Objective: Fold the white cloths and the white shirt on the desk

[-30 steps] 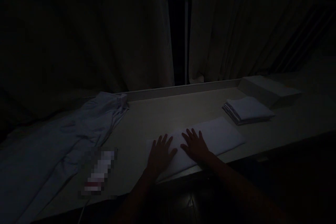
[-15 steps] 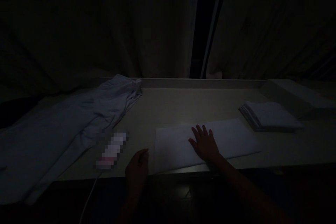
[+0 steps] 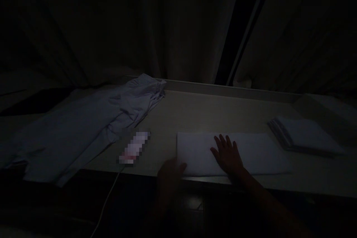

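A flat white folded cloth [image 3: 195,152] lies along the front edge of the table [image 3: 212,113]. My right hand [image 3: 228,154] rests palm down on its middle, fingers spread. At the cloth's left end is my left hand [image 3: 170,174], dark and smeared by motion; its thumb reaches over the cloth's near left corner, and the other fingers are too blurred to make out. Whether it grips the cloth cannot be seen.
A long, crumpled pale garment [image 3: 92,119] covers the left side. Beside it lies a blurred-out phone-like object [image 3: 134,148] with a white cable [image 3: 107,197]. Folded cloths [image 3: 312,135] are stacked at the right, near a pale box-like block [image 3: 331,108]. Dark curtains hang behind.
My left hand has moved in to the cloth's left end, its thumb now over the corner. The cloth's near edge lies straighter. My right hand stays on the cloth, while the view has shifted and tilted.
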### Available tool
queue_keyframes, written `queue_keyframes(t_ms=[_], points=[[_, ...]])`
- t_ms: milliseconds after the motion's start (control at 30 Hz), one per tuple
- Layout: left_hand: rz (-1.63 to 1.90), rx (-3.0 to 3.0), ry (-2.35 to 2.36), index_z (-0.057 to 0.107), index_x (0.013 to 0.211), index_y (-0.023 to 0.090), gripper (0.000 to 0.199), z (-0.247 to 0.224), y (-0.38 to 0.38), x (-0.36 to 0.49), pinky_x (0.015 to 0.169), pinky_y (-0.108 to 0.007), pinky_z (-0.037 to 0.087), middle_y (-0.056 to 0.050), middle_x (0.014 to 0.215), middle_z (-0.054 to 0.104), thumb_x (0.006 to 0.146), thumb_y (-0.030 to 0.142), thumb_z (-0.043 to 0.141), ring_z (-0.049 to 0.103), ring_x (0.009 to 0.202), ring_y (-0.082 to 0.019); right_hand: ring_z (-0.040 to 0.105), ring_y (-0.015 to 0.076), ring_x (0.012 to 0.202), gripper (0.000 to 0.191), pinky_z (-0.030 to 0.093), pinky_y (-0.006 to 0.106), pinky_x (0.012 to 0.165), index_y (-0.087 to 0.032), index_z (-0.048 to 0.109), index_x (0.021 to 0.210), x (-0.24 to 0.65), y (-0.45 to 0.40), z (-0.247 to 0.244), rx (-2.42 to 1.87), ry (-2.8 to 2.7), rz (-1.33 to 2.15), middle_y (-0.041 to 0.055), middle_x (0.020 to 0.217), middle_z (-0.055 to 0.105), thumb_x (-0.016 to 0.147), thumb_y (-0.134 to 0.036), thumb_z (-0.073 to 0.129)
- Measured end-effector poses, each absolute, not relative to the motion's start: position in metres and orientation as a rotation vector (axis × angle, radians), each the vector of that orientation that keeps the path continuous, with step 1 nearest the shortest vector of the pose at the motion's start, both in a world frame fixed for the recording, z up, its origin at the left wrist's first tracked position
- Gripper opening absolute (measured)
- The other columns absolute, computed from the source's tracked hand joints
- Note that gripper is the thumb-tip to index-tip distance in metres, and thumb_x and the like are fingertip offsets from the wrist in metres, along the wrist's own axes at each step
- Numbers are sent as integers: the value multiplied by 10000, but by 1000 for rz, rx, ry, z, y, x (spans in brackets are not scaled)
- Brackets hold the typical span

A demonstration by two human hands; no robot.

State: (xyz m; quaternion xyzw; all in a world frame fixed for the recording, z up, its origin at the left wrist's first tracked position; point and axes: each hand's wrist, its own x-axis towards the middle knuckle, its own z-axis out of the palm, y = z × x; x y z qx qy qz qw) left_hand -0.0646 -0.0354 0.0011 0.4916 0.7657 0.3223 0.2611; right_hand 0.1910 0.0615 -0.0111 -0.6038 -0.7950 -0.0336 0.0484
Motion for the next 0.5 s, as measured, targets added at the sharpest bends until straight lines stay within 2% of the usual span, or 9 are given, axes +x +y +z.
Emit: queue_keyframes(t_ms=[100,233,400,500], points=[[768,1393,2099,659,1125,163,506,-1,-35,-58,913,-388,479,-117,1118,673,782,529,589,618,1067,-274,98,336,1460,682,118,601,1124,-262,261,1521,191,62,-13,-1837,-2423,-120,69,1586,219,958,-631,153],[747,1401,2074,677,1055,193,455,-1,-33,-56,877,-385,486,-109,1065,694,798,552,563,631,1042,-278,106,341,1458,686,125,605,1121,-260,266,1520,192,63,-14,-1839,-2428,-128,72,1585,222,956,-633,155],[843,1384,1975,592,1208,173,565,0,-27,-58,872,-360,484,-117,1147,683,787,550,591,633,1055,-261,108,342,1458,681,123,607,1120,-254,265,1521,191,62,-14,-1836,-2430,-144,78,1584,223,959,-626,165],[819,1393,1948,589,1215,179,591,5,-19,-60,874,-356,479,-119,1139,693,784,583,585,645,1040,-258,106,337,1459,676,125,601,1122,-255,268,1519,190,61,-13,-1828,-2423,-153,75,1584,227,962,-622,162]])
